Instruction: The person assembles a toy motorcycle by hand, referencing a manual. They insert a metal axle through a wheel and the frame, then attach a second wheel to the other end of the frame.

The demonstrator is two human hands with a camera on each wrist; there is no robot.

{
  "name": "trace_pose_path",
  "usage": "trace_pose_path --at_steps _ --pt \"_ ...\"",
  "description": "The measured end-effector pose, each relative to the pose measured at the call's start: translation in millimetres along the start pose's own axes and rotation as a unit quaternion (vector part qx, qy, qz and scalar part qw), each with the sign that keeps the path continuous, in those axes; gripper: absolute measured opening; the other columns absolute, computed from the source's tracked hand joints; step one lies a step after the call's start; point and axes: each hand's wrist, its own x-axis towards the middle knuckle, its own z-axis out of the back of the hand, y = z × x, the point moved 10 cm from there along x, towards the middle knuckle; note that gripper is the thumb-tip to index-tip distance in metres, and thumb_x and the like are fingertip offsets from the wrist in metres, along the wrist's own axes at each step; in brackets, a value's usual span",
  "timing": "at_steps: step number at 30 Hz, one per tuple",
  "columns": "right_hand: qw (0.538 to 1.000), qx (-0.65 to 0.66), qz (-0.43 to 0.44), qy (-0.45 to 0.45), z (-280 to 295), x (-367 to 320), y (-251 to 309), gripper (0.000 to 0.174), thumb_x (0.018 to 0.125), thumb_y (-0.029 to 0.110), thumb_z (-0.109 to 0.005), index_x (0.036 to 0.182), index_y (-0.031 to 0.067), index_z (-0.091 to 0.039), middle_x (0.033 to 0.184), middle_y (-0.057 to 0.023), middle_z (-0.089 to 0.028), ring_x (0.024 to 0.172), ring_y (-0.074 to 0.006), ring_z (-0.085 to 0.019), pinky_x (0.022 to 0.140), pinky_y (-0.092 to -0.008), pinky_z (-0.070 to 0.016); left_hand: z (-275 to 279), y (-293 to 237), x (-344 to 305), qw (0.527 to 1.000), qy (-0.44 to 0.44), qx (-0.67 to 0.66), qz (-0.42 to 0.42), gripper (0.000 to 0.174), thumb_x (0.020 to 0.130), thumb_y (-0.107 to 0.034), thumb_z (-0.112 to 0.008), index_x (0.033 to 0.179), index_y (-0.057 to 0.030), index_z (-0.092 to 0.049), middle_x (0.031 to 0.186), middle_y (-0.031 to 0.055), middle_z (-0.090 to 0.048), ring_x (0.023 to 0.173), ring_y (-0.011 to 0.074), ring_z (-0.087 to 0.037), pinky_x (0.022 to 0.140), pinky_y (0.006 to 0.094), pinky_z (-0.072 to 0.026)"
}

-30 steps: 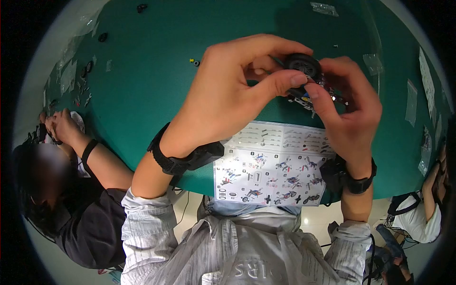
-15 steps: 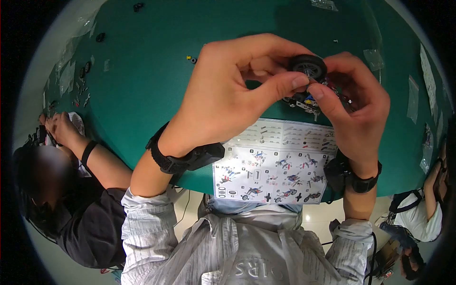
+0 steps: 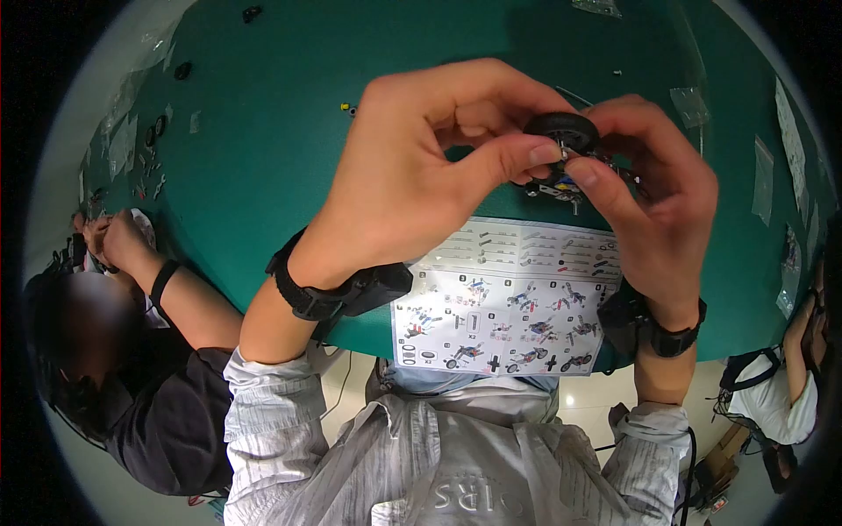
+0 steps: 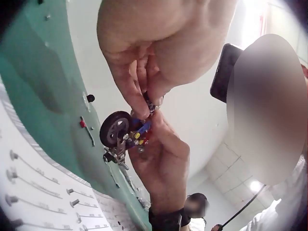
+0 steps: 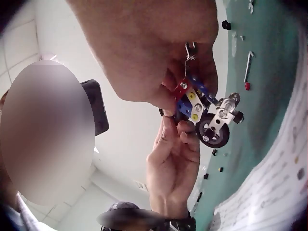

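Note:
Both hands hold a small toy motorcycle (image 5: 195,103) built from metal plates, with red and blue parts, yellow fasteners and black wheels. My left hand (image 3: 430,167) is on the left side, its thumb and fingers pinching near the raised black wheel (image 3: 564,130). Fingertips of my right hand (image 3: 653,188) grip the frame, and the two thumbs nearly meet beside a small silver piece. In the right wrist view a silver forked end (image 5: 191,50) juts out by the right fingers. The other wheel (image 4: 116,129) shows in the left wrist view. Fingers hide much of the frame.
A printed instruction sheet (image 3: 500,302) lies at the near table edge below the hands. A thin rod with a red end (image 5: 248,70) lies on the green table (image 3: 263,158). Plastic bags (image 3: 761,180) are at the right. Another person's hand (image 3: 118,237) works at the left.
The raised wheel has tilted, showing its face more edge-on, and sits slightly lower. The right hand shifted a little right. A thin rod on the table now shows behind the hands.

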Motion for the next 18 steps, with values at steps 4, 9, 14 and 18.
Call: trace_pose_path --at_steps 4,9,14,18 --pt "1.0 0.007 -0.013 -0.006 -1 0 -3 0.024 0.09 -0.003 -0.072 0.112 -0.0063 -0.063 0.111 -0.0089 -0.065 0.1 -0.0158 -0.063 0.092 -0.0277 -0.0503 -2 -4 -1 0.999 -0.01 0.017 -0.03 0.027 0.094 0.0 -0.071 0.12 0.0071 -0.067 0.095 0.0122 -0.075 0.083 0.0144 -0.073 0.077 0.0266 -0.061" --pt "0.999 -0.015 -0.027 -0.016 -1 -2 -6 0.025 0.09 -0.002 -0.073 0.113 -0.0061 -0.064 0.109 -0.0079 -0.066 0.101 -0.0153 -0.064 0.093 -0.0275 -0.0496 -3 -6 0 0.992 0.013 0.103 -0.077 0.028 0.095 -0.001 -0.071 0.122 0.0049 -0.067 0.096 0.0087 -0.073 0.084 0.0123 -0.071 0.077 0.0254 -0.0577" --pt "0.999 -0.035 -0.028 -0.025 0 -2 -9 0.027 0.091 0.001 -0.074 0.115 -0.0054 -0.064 0.108 -0.007 -0.067 0.101 -0.0148 -0.064 0.093 -0.0278 -0.0497 5 -20 2 0.984 0.0 0.168 -0.057 0.027 0.095 -0.003 -0.071 0.122 -0.0001 -0.069 0.102 0.0049 -0.073 0.089 0.0093 -0.067 0.078 0.0248 -0.0547" --pt "0.997 -0.024 0.016 -0.07 9 -3 -9 0.023 0.089 0.003 -0.076 0.109 -0.0018 -0.067 0.097 -0.0067 -0.071 0.088 -0.013 -0.066 0.082 -0.0264 -0.0525 53 -45 0 0.936 -0.062 0.341 -0.057 0.022 0.096 -0.007 -0.069 0.117 -0.0016 -0.071 0.099 0.0017 -0.072 0.088 0.007 -0.064 0.074 0.0227 -0.0515"
